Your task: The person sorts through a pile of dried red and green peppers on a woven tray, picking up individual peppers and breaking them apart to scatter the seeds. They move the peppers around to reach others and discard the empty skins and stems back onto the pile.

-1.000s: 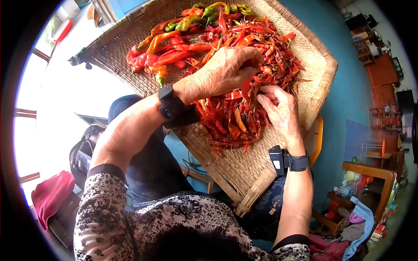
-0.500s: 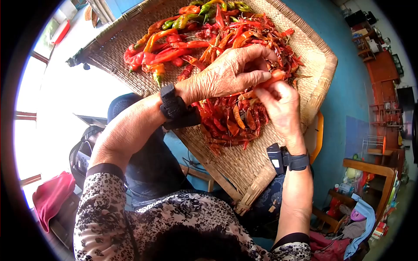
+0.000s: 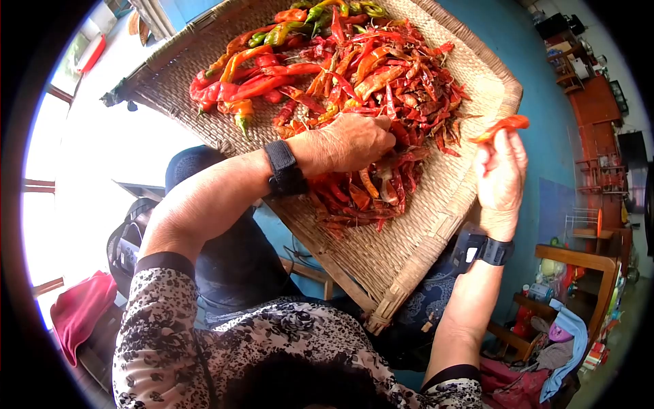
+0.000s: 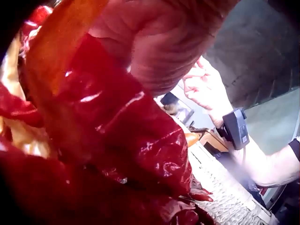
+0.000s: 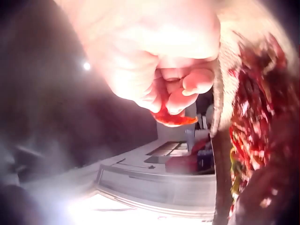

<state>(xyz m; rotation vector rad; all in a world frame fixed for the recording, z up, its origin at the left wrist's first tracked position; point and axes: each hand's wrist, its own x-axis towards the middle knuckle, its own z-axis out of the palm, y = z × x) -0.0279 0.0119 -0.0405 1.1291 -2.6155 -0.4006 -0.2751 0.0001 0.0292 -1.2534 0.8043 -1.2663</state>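
Observation:
My right hand (image 3: 503, 170) is raised at the right edge of the woven tray (image 3: 443, 194), pinching an orange-red chili pepper (image 3: 507, 127) between thumb and fingers. In the right wrist view the same chili (image 5: 172, 120) sticks out below the fingertips. My left hand (image 3: 351, 142) lies low over the heap of dried red chilies (image 3: 409, 95), its knuckles bent and its fingertips hidden among them. Close in the left wrist view, a glossy red chili (image 4: 131, 126) overlaps the underside of that hand (image 4: 161, 51); I cannot tell whether the fingers grip one.
Fresher red peppers (image 3: 252, 87) and greenish ones (image 3: 283, 33) lie on the tray's far left. The tray sits across the knees, over a wooden frame (image 3: 313, 273). Beyond its right edge is a blue floor (image 3: 538, 143); a wooden chair (image 3: 579, 255) holds clothes.
The hands were together over the heap; the right has moved out to the right with the orange-red chili. The left has dropped down and slightly left onto the heap.

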